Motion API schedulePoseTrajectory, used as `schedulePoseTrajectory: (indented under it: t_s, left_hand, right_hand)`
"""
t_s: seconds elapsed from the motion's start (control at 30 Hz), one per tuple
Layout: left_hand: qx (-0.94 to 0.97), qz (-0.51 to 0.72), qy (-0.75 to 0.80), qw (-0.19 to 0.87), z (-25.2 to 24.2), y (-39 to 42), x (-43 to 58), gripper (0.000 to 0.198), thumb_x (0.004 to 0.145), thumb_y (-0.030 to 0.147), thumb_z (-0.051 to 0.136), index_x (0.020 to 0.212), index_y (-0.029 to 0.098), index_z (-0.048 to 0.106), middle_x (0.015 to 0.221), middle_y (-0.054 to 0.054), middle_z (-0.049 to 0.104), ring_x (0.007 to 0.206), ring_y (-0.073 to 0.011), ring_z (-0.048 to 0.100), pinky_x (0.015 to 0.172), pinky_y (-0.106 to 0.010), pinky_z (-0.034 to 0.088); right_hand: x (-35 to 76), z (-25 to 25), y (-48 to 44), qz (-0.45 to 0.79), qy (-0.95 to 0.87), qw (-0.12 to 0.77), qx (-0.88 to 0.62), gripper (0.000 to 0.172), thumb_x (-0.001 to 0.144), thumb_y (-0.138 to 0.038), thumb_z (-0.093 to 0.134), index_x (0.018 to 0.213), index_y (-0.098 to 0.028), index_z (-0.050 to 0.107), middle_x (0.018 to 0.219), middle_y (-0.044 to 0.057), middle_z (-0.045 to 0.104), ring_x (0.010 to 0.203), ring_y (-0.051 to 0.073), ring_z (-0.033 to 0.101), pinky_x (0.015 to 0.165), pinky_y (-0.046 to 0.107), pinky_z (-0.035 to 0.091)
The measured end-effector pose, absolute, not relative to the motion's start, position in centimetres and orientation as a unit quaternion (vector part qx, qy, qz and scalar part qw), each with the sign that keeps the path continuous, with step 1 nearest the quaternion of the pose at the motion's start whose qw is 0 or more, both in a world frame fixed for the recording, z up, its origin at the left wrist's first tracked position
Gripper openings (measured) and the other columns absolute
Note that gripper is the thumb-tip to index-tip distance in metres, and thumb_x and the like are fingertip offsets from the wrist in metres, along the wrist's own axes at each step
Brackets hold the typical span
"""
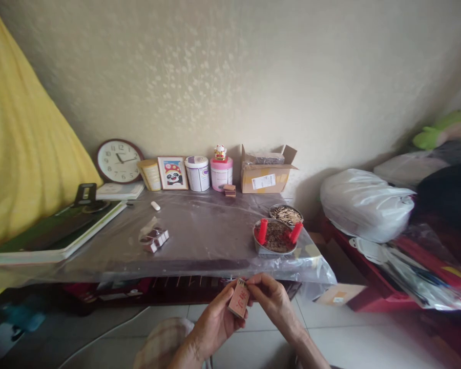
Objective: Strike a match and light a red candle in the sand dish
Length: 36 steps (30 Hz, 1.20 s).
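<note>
Your left hand point(215, 320) cradles a small pink matchbox point(238, 298) below the worktop's front edge, over the tiled floor, while your right hand point(272, 300) pinches at the box's top end. Whether a match sits between those fingertips is too small to tell, and both wrists are cut off by the bottom of the frame. On the plastic-covered worktop point(200, 241), near its front right corner, a metal dish point(275, 237) holds two red cylinders and dark bits that are hard to make out; just behind it, a second dish point(286, 214) is heaped with pale sticks. Toward the front left lies a clump of small boxes point(154, 239) under wrinkled film, their print unreadable.
</note>
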<state>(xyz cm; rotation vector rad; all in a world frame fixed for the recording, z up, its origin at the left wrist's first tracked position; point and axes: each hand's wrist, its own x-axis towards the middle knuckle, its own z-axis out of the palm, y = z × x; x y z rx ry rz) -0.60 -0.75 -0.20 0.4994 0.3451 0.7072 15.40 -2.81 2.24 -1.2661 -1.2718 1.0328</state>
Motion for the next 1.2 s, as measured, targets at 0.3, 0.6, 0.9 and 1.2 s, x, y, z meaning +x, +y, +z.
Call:
schedulePoseTrajectory:
  t_s: [0.3, 0.6, 0.9, 1.2]
  left_hand:
    - [0.257, 0.331, 0.195, 0.887, -1.1, -0.5, -0.4, 0.04, 0.089, 0.035, 0.043, 0.12, 0.01, 0.05, 0.082, -0.011, 0.063, 0.06, -0.0128, 0.057, 0.05, -0.022, 0.033]
    - [0.287, 0.29, 0.2, 0.891, -2.0, 0.1, -0.2, 0.038, 0.086, 0.04, 0.044, 0.107, 0.012, 0.059, 0.077, -0.009, 0.06, 0.058, -0.0123, 0.054, 0.049, -0.022, 0.029]
    - [0.277, 0.351, 0.177, 0.877, -3.1, 0.1, 0.6, 0.042, 0.072, 0.027, 0.054, 0.113, 0.016, 0.057, 0.088, -0.009, 0.065, 0.069, -0.0179, 0.061, 0.056, -0.026, 0.037]
    - [0.303, 0.36, 0.19, 0.862, -2.0, 0.5, -0.2, 0.055, 0.074, 0.038, 0.048, 0.124, 0.017, 0.039, 0.072, -0.007, 0.062, 0.06, -0.0168, 0.057, 0.042, -0.022, 0.03]
  right_hand:
    - [17.0, 2.7, -3.1, 0.25, -0.755, 0.333, -0.507, 0.016, 0.092, -0.02, 0.047, 0.086, -0.02, 0.062, 0.086, 0.001, 0.06, 0.077, 0.011, 0.058, 0.07, 0.019, 0.042]
    - [17.6, 1.1, -2.6, 0.163, -0.801, 0.277, -0.505, 0.016, 0.09, -0.018, 0.044, 0.076, -0.018, 0.052, 0.077, 0.0, 0.058, 0.068, 0.01, 0.058, 0.063, 0.018, 0.044]
    - [17.2, 1.2, -2.8, 0.092, -0.817, 0.278, -0.497, 0.011, 0.082, -0.011, 0.045, 0.075, -0.02, 0.048, 0.072, -0.001, 0.059, 0.06, 0.009, 0.058, 0.057, 0.017, 0.046]
    - [18.3, 1.0, -2.6, 0.134, -0.764, 0.32, -0.544, 0.014, 0.087, -0.023, 0.044, 0.073, -0.019, 0.048, 0.063, -0.001, 0.059, 0.053, 0.011, 0.057, 0.051, 0.019, 0.045]
